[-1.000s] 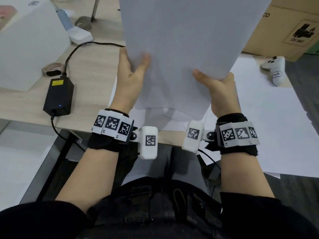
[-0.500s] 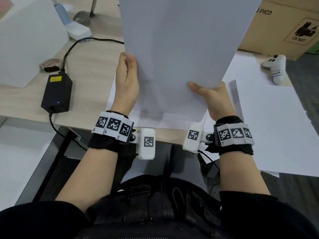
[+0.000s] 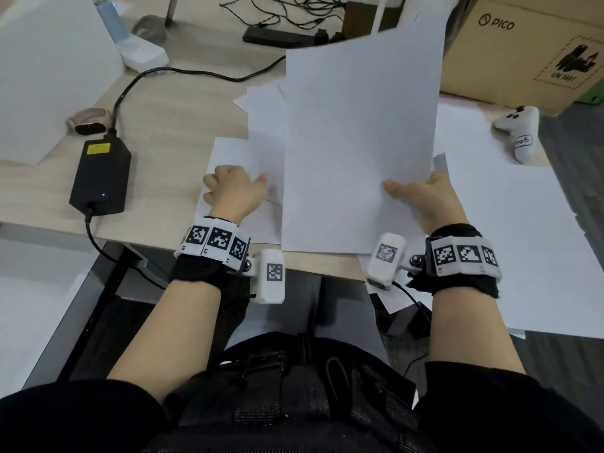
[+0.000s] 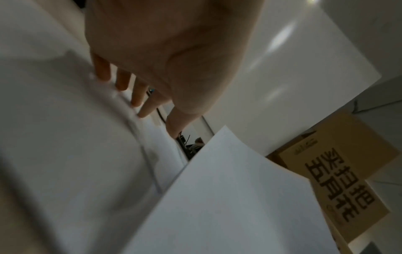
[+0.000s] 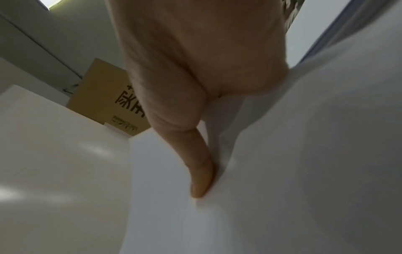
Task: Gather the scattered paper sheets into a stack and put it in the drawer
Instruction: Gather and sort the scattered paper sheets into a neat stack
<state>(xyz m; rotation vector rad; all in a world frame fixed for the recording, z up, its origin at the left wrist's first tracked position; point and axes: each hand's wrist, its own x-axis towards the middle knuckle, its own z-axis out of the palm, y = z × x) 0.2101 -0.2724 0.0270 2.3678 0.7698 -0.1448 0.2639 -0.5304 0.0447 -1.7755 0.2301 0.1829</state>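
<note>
Here the right hand (image 3: 431, 197) pinches the gathered stack (image 3: 356, 142), thumb on its face, the other fingers hidden behind; the stack stands tilted on the desk (image 3: 170, 132) near its front edge. Left of the stack, the left hand (image 3: 233, 191) rests with straight fingers (image 4: 121, 80) on loose sheets (image 3: 261, 125) lying flat. Gathering looks partly done: more sheets remain, and no drawer is in view. Beyond the stack, a cardboard box (image 3: 523, 50) reads "PICO" and "UN 3481".
</note>
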